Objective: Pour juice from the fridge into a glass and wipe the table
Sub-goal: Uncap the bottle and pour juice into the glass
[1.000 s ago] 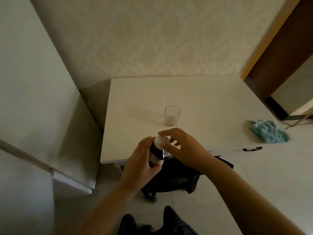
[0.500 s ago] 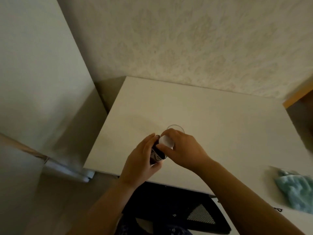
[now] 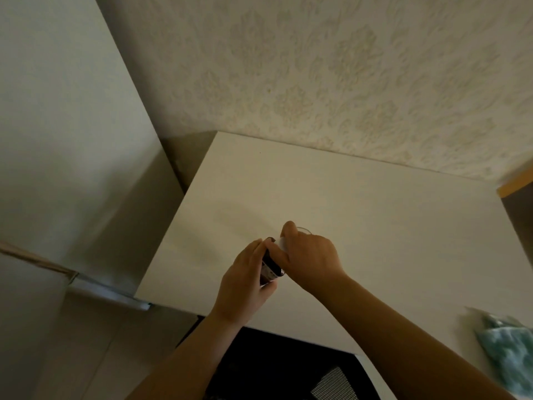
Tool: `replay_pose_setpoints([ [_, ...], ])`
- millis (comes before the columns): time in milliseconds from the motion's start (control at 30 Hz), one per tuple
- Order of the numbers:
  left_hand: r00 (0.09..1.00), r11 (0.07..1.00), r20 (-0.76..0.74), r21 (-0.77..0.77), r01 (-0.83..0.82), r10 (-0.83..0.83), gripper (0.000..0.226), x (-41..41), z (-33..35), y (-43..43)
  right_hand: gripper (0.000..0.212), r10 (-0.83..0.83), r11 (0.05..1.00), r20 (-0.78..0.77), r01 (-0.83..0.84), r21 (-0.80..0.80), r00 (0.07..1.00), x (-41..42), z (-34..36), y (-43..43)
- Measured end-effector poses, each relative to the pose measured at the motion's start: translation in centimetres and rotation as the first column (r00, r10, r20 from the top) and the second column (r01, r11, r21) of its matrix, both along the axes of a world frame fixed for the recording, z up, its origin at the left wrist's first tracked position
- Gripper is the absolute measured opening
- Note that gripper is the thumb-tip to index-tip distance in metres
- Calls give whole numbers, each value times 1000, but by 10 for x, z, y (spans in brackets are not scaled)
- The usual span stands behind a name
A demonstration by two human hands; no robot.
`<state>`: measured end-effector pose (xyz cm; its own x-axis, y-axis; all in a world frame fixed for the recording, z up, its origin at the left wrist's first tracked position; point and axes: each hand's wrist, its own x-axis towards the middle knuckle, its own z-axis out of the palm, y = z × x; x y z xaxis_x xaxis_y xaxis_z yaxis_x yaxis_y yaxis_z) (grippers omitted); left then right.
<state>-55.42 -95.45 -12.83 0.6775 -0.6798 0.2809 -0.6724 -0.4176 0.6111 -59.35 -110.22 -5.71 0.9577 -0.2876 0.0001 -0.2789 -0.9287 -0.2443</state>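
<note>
Near right edge of worktop [image 3: 375,197]: cloth [image 3: 507,353] lies untouched; wipe not begun. Above worktop by near edge: left hand [image 3: 245,281], grip wrapped round dark juice bottle [image 3: 269,268]. right hand [image 3: 311,255], grip pinching white cap [image 3: 281,243] at bottle top; capping or uncapping, cannot tell. Just behind right hand: glass [image 3: 304,229], only rim shows, fill hidden. Pour status undetermined.

Open tabletop [image 3: 389,226] stretches far and right. The glass [image 3: 305,229] stands just beyond the right hand [image 3: 311,255]; a teal cloth [image 3: 510,353] fills the near right corner; the wall [image 3: 346,96] closes the far edge.
</note>
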Motion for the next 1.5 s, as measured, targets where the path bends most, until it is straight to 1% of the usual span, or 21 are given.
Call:
replay_pose_setpoints([
  [67,998,1000,-52,1,-19,19,77,4,-5,-1,40,-16,1000,-46,17,12,999,10,-2,0],
  [167,992,1000,-125,-6,-21,20,75,14,-12,2,32,113,993,-97,-117,-36,989,21,-6,0],
  [267,989,1000,-151,-2,3,-3,73,23,-18,6,40,127,991,-103,-121,60,987,26,-8,-1],
  [367,983,1000,-184,-11,0,-2,74,28,-23,6,42,178,983,-89,-172,70,980,31,-9,-2],
  [433,971,999,-240,-30,-9,1,73,30,-25,6,40,202,978,-101,-196,73,974,36,-9,-4],
  [500,952,999,-307,-51,-4,-12,71,32,-24,6,38,272,962,-113,-266,66,956,41,-8,-8],
  [567,943,998,-332,-66,12,-33,71,35,-22,7,39,370,929,-88,-366,50,925,44,-5,-13],
  [667,944,996,-326,-86,25,-52,70,40,-15,5,36,507,861,31,-508,38,862,43,-1,-24],
  [733,953,995,-294,-88,54,-78,67,45,-11,4,31,556,829,93,-559,4,826,39,-2,-27],
  [800,966,995,-239,-63,83,-96,66,46,-9,4,34,488,871,89,-491,19,868,36,-1,-26],
  [900,983,997,-169,-38,68,-73,67,45,-8,2,45,215,977,-53,-215,-1,975,33,-6,-19],
  [933,985,997,-159,-39,62,-68,67,44,-8,1,47,143,989,-99,-144,-6,985,33,-8,-15],
  [1000,983,997,-168,-38,65,-70,67,43,-7,-1,42,74,997,-117,-72,19,990,34,-11,-9],
  [1067,975,997,-212,-40,66,-73,70,42,-7,0,34,75,995,-85,-70,66,994,33,-10,-7],
  [1133,962,997,-261,-55,63,-75,72,41,-6,2,28,129,982,-75,-118,146,989,30,-7,-10],
  [1200,958,995,-275,-71,70,-87,74,40,-3,4,29,212,953,-58,-193,232,976,26,-2,-15],
  [1267,958,992,-266,-80,94,-112,72,40,-1,5,33,323,920,-26,-307,243,946,22,2,-22],
  [1333,964,991,-234,-69,112,-125,69,39,-1,6,35,387,901,2,-379,209,922,18,3,-25],
  [1400,974,992,-196,-55,109,-118,68,38,0,7,32,354,923,22,-353,154,935,17,0,-21],
  [1433,978,992,-169,-51,112,-119,68,38,0,7,34,299,946,22,-299,124,954,17,-1,-17],
  [1500,984,991,-119,-38,131,-134,68,37,1,7,45,171,981,18,-171,94,985,18,-5,-10],
])
